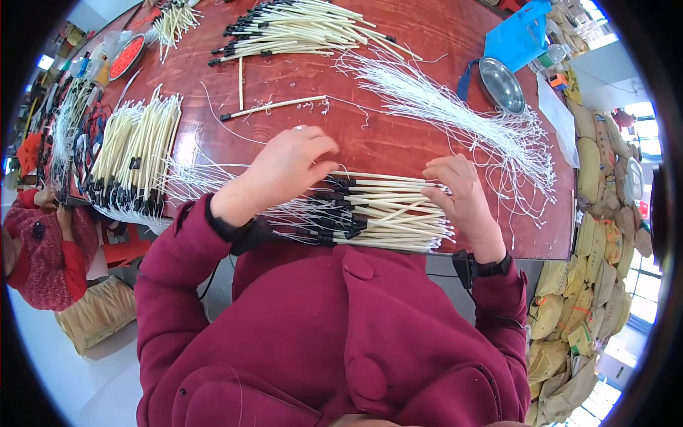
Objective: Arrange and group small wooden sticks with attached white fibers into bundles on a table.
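Observation:
A bundle of pale yellow sticks (398, 213) lies crosswise on the table edge before me. Each has a black end piece on the left, with white strings (292, 215) trailing left from there, and a white tip on the right. My left hand (292, 162) is above the strings, just left of the black ends. Its fingers curve, with a gap between them and the thumb. My right hand (461, 191) hovers at the bundle's white-tipped end, thumb and bent fingers apart. I see nothing gripped in either hand. A single stick (274, 107) with a string lies farther off.
More sticks lie in a far pile (299, 28) and a left stack (135, 153). Loose white strings (462, 117) spread at right, by a metal bowl (501, 85) and blue jug (518, 37). A red-filled dish (126, 57) stands far left. A co-worker (53, 249) sits left.

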The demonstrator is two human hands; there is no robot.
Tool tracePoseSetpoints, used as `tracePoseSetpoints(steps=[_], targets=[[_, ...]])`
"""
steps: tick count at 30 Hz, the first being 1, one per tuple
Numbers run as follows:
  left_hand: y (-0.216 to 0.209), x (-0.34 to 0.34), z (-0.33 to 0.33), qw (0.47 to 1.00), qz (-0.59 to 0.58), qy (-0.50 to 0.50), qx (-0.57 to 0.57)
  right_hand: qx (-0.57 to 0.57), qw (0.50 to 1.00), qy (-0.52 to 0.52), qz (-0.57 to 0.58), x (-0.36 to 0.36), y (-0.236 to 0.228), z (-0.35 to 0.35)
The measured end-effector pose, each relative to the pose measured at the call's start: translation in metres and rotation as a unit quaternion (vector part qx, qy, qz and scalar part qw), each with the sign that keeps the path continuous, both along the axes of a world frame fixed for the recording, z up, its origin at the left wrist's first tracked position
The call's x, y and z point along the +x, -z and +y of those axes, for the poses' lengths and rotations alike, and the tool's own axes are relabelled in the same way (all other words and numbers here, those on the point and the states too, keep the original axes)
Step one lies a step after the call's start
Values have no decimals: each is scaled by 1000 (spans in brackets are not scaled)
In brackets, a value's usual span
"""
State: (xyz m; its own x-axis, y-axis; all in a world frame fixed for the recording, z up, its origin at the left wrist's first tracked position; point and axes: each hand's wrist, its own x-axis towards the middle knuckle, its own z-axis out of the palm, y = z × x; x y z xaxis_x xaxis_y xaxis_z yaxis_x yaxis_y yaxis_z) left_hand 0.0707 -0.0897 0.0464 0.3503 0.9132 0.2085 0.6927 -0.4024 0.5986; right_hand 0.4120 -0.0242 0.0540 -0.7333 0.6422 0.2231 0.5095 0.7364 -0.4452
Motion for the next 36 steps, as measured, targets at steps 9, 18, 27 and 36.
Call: tracePoseSetpoints(steps=[9,18,27,36], targets=[[43,42,96,989,144,24,-8,28,999,16,13,-10,7,3],[23,17,75,996,67,53,-22,40,998,31,22,-7,8,-3],[-76,-103,-42,951,123,-39,-281,37,996,71,36,6,25,7],[11,24,88,994,59,73,51,62,985,160,6,18,29,10]])
